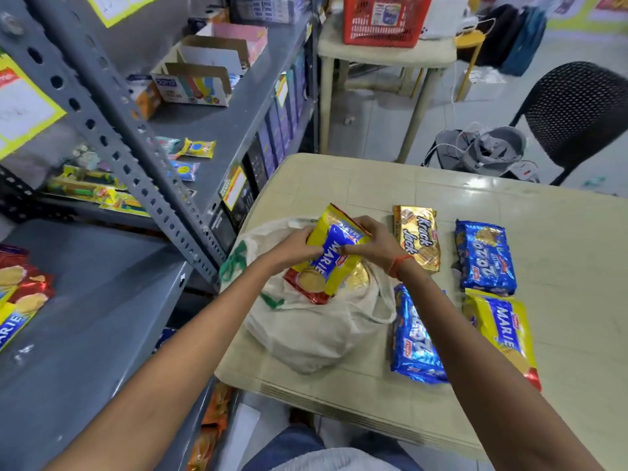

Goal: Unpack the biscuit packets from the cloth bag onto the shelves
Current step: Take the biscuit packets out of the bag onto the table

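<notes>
A white cloth bag (306,331) with green print lies open on the beige table (560,334). Above its mouth I hold a yellow and blue Marie biscuit packet (331,263), tilted, its lower end still over the bag. My left hand (299,248) grips its left edge and my right hand (372,243) grips its right side. On the table to the right lie a gold Krack Jack packet (419,237), two blue packets (486,258) (413,338) and another Marie packet (503,329). More Marie packets (17,300) sit on the grey shelf (102,317) at left.
The grey metal rack (112,130) stands left of the table, with cardboard boxes (197,79) and small sachets on its upper shelf. Behind the table are a second beige table (387,56) with a red basket (385,18), and a black chair (577,107) beside a grey bag.
</notes>
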Motion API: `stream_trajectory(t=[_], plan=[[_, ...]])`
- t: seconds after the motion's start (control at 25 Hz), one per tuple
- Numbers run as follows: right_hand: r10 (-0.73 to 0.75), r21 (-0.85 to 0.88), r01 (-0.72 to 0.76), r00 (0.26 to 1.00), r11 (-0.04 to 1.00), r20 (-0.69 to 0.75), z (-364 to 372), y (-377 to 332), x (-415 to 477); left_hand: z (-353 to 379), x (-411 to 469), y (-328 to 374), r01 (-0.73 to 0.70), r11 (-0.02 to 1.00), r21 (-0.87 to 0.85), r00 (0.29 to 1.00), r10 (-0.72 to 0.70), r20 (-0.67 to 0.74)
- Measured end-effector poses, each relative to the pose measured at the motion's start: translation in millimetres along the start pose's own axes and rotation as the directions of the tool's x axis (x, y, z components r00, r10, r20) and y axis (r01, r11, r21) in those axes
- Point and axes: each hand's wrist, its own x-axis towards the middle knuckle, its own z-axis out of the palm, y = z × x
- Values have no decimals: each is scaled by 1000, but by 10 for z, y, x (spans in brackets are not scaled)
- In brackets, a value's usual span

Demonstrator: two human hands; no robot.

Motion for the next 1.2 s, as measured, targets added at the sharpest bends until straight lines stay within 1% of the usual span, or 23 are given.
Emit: stream_trajectory(t=[0.04, 0.08, 0.12, 0.2, 0.28, 0.36, 0.44, 0.48, 0.52, 0.56, 0.6, 0.64, 0.72, 0.76, 0.84, 0.92, 1.0, 1.04, 1.12, 1.2], plan=[[0, 100, 4, 999, 995, -47, -101, 46, -47, 46, 7, 78, -19, 997, -79, 1000, 19, 8], [35, 212, -10, 993, 977, -113, -203, 99, -114, 102, 8, 179, -44, 989, -140, 999, 46, 15], [83, 344, -16, 980, 939, -182, -316, 176, -142, 174, 42, 267, -64, 980, -187, 997, 68, 18], [182, 571, -6, 951, 821, -251, -599, 314, -213, 408, 128, 483, -93, 958, -270, 995, 99, 7], [243, 657, -5, 931, 754, -271, -869, 457, -279, 729, 234, 701, -97, 942, -322, 995, 98, -15], [322, 677, -76, 914, 732, -246, -1058, 605, -366, 1073, 385, 878, -100, 927, -363, 995, 90, -44], [378, 618, -156, 892, 770, -247, -1324, 829, -467, 1442, 549, 1085, -88, 909, -406, 994, 53, -95], [358, 556, -168, 899, 814, -253, -1383, 892, -515, 1564, 620, 1112, -74, 905, -419, 989, 13, -146], [315, 469, -159, 908, 869, -276, -1384, 907, -503, 1586, 651, 1121, -51, 904, -425, 986, -22, -167], [321, 402, -164, 876, 901, -360, -1795, 1203, -623, 2082, 891, 1381, -36, 901, -433, 993, -16, -118], [329, 358, -182, 851, 916, -409, -2024, 1353, -680, 2370, 1033, 1505, -6, 898, -440, 995, -39, -93], [341, 333, -208, 843, 920, -415, -2055, 1365, -719, 2412, 989, 1570, 21, 891, -454, 990, -81, -113], [358, 320, -221, 802, 921, -478, -2289, 1516, -815, 2734, 1051, 1716, 51, 867, -496, 990, -108, -86], [363, 329, -210, 772, 921, -522, -2448, 1598, -848, 2934, 1103, 1799, 57, 875, -481, 994, -95, -55], [394, 315, -250, 717, 916, -576, -2716, 1802, -875, 3287, 1138, 1937, 33, 911, -410, 999, -22, 33], [419, 287, -306, 684, 908, -597, -2945, 1971, -873, 3547, 1282, 1982, 18, 951, -308, 994, 17, 111], [430, 251, -352, 671, 902, -604, -3123, 2113, -803, 3666, 1418, 2050, 34, 961, -274, 977, 25, 211], [430, 219, -378, 680, 900, -594, -3184, 2177, -770, 3710, 1451, 2092, 52, 963, -266, 960, 25, 279], [426, 126, -432, 722, 893, -545, -3260, 2276, -712, 3786, 1499, 2134, 90, 968, -235, 921, 9, 390], [432, 33, -480, 755, 877, -494, -3264, 2354, -681, 3874, 1540, 2093, 83, 982, -169, 887, 4, 462]])
